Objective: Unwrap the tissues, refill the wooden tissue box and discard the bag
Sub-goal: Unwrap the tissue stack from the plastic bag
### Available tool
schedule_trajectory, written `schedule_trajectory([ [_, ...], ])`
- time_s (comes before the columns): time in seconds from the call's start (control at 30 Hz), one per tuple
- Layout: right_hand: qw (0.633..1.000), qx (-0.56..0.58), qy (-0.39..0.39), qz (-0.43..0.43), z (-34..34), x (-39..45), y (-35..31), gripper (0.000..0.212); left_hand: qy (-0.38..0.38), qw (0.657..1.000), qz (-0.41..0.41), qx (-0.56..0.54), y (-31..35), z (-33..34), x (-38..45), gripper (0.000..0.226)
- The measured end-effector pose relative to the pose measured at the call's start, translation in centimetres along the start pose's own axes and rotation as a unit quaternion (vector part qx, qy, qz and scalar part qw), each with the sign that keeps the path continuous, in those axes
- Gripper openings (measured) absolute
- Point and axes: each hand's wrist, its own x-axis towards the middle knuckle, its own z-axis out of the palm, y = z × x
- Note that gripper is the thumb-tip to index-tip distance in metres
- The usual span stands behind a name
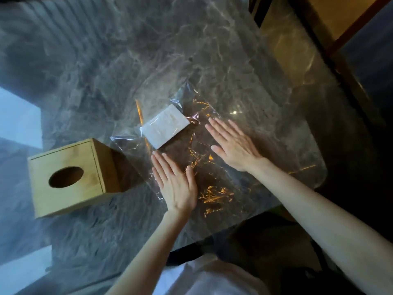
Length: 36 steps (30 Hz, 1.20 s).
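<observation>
A white stack of tissues lies inside a clear, crinkled plastic bag spread flat on the grey marble table. My left hand rests flat on the bag just below the stack, fingers straight and together. On the bag to the right of the stack, my right hand lies flat in the same way. Neither hand holds anything. A cube-shaped wooden tissue box with an oval hole on top stands to the left, apart from the bag.
The marble table ends in a rounded corner at the right, close to my right forearm. Beyond it are a dark floor and a wooden chair. Bright window reflections lie on the table's left side.
</observation>
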Motion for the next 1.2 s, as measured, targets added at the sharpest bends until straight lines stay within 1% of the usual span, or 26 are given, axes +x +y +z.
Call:
schedule_trajectory([
  [0.07, 0.999, -0.006, -0.012, -0.031, 0.6, 1.2, 0.3, 0.062, 0.009, 0.999, -0.050, -0.014, 0.7, 0.8, 0.1, 0.077],
  [0.13, 0.999, -0.001, -0.026, -0.047, 1.3, 2.0, 0.5, 0.063, 0.014, 0.996, -0.082, -0.017, 1.2, 1.5, 0.5, 0.077],
  [0.23, 0.998, 0.008, -0.041, -0.046, 2.3, 2.4, 0.5, 0.065, 0.019, 0.995, -0.094, 0.007, 1.1, 1.9, 1.3, 0.076],
  [0.33, 0.999, 0.025, -0.024, -0.021, 2.7, 2.6, -0.1, 0.065, 0.018, 0.997, -0.072, 0.038, 0.2, 1.5, 2.5, 0.074],
  [0.43, 0.998, 0.053, -0.002, 0.023, 2.7, 3.1, -1.3, 0.067, 0.027, 0.996, -0.021, 0.080, -1.1, 0.6, 4.6, 0.071],
  [0.5, 0.997, 0.066, 0.001, 0.050, 2.8, 3.5, -2.1, 0.069, 0.017, 0.994, 0.011, 0.103, -2.1, -0.1, 6.1, 0.069],
  [0.6, 0.993, 0.085, 0.006, 0.088, 2.7, 4.2, -3.3, 0.071, 0.008, 0.991, 0.051, 0.119, -3.1, -1.1, 8.1, 0.071],
  [0.7, 0.989, 0.088, 0.008, 0.120, 2.5, 5.0, -4.2, 0.071, 0.004, 0.989, 0.071, 0.128, -3.8, -1.8, 9.8, 0.072],
  [0.8, 0.988, 0.088, 0.002, 0.128, 2.3, 5.6, -4.5, 0.072, -0.007, 0.988, 0.075, 0.135, -3.9, -2.1, 10.6, 0.074],
  [0.9, 0.989, 0.089, -0.013, 0.115, 1.9, 5.5, -4.1, 0.071, -0.014, 0.988, 0.078, 0.133, -3.9, -2.3, 10.1, 0.075],
  [1.0, 0.986, 0.136, -0.013, 0.101, 0.9, 5.4, -3.5, 0.063, -0.034, 0.995, 0.066, 0.061, -3.6, -3.0, 9.9, 0.073],
  [1.07, 0.977, 0.185, 0.018, 0.105, -0.1, 5.7, -3.0, 0.052, -0.009, 0.998, 0.053, -0.017, -3.1, -4.3, 10.3, 0.067],
  [1.1, 0.969, 0.214, 0.053, 0.112, -0.7, 6.0, -2.8, 0.044, 0.022, 0.998, 0.044, -0.046, -2.7, -5.2, 10.5, 0.058],
  [1.17, 0.944, 0.273, 0.133, 0.128, -1.6, 6.8, -2.2, 0.027, 0.093, 0.993, 0.025, -0.069, -2.3, -6.8, 11.4, 0.038],
  [1.2, 0.930, 0.296, 0.162, 0.142, -2.1, 7.2, -1.7, 0.022, 0.116, 0.990, 0.018, -0.078, -2.3, -7.6, 12.1, 0.032],
])
